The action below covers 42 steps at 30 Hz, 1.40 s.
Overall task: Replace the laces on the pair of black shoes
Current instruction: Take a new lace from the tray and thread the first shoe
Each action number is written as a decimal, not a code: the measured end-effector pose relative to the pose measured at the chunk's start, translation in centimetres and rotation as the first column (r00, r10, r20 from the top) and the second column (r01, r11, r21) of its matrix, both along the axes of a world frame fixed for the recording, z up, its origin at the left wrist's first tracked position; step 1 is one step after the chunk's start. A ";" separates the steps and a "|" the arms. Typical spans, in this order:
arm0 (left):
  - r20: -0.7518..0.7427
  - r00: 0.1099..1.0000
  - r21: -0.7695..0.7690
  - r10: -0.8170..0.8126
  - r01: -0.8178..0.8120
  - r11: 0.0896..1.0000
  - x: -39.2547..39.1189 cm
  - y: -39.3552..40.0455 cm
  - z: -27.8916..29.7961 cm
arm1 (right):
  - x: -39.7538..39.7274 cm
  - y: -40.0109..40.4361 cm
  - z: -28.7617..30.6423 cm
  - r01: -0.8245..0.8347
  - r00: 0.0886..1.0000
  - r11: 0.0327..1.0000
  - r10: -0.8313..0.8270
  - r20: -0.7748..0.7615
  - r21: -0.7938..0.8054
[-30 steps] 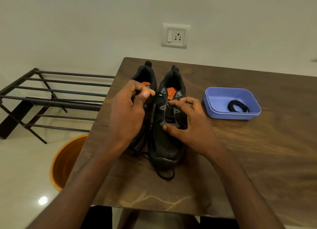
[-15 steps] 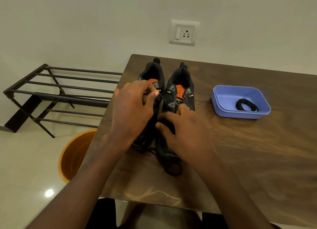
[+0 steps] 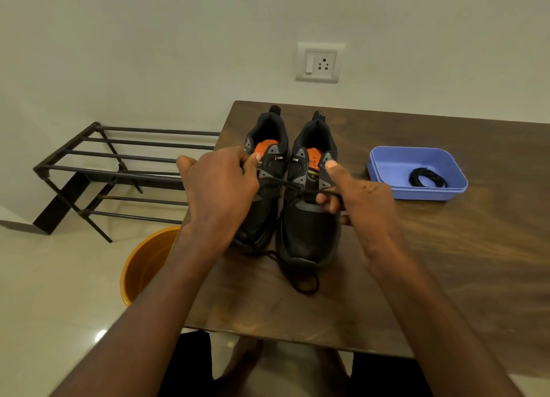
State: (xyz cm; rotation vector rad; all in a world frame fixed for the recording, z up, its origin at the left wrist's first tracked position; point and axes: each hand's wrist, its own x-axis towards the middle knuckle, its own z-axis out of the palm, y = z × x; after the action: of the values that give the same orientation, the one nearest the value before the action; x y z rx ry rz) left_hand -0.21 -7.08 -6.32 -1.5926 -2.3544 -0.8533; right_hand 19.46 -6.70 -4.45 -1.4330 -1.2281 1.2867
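While both hands work over the pair, notes near to far:
loose lace end [image 3: 303, 283]: limp black cord looped on the worktop [image 3: 446, 277] just in front of the toes; light, floppy, likely snags in eyelets, so best pulled close to the eyelet.
left hand [image 3: 220, 188]: fingers curled, pinching one end of the lace over the left shoe [image 3: 262, 194].
right hand [image 3: 363, 200]: lower fingers pinch the other stretch of lace; index finger straight, pointing at the tongue.
taut lace [image 3: 285, 185]: thin, soft, stretched between both hands across the shoes.
right shoe [image 3: 309, 218]: black, grey eyelet patches, orange insole; stiff sole, soft upper, light, probably slides if tugged.
new laces [image 3: 427, 177]: black coil in blue tray [image 3: 384, 170], well apart to the right.
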 end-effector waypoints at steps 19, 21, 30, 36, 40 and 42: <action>0.543 0.489 0.258 -0.683 0.676 0.690 4.4 -2.0 4.1 | 3.8 1.1 2.4 -0.212 0.891 0.904 0.335 -0.307 0.372; 0.450 0.699 0.012 -0.556 0.617 0.787 2.9 -1.4 3.2 | 4.8 1.8 1.7 -0.082 0.920 0.943 0.196 -0.340 0.322; 0.571 0.494 0.065 -0.656 0.769 0.636 3.4 -1.9 3.8 | 4.0 2.1 0.0 -0.361 0.908 0.884 0.405 -0.102 0.298; 0.428 0.780 -0.249 -0.456 0.587 0.771 1.5 -1.6 3.3 | 6.0 3.1 -0.7 -0.116 0.968 0.959 0.168 -0.189 0.260; 0.251 0.817 -0.376 -0.520 0.577 0.725 2.0 -1.5 3.6 | 6.8 3.4 -1.1 -0.258 0.922 0.946 0.301 -0.243 0.194; 0.428 0.691 -0.192 -0.582 0.699 0.689 3.3 -1.9 3.4 | 5.5 3.0 -1.0 -0.391 0.879 0.898 0.430 -0.206 0.202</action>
State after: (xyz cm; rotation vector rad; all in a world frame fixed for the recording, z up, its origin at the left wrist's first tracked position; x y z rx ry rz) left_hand 3.11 -8.97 -2.94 -2.7466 -2.2144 -0.9168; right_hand 25.00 -3.72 -5.48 -0.8909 -1.4742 1.5600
